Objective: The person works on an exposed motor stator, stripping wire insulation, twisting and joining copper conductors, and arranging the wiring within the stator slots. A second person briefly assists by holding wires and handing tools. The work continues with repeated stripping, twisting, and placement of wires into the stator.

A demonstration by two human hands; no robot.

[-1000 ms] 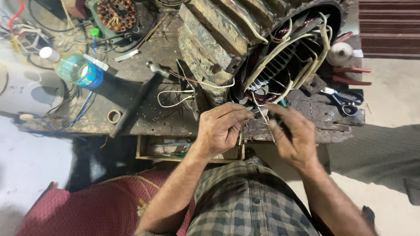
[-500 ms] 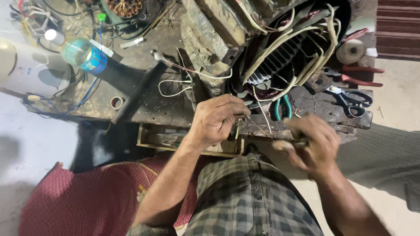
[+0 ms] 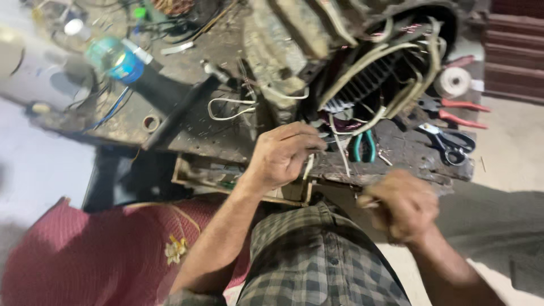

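Left hand pinching pale wire leads at mouth of motor stator on workbench. Right hand fisted, pulled back (blurred, contents unclear). Leads loose, untied; prob. midway, most tying left.

Motor stator with winding leads out

Big, grimy, ribbed housing lies tilted at surface's near edge, open end showing pale sleeved coils. Thin pale leads hang from the opening; left hand pinches them, right hand fisted just below, blurred.
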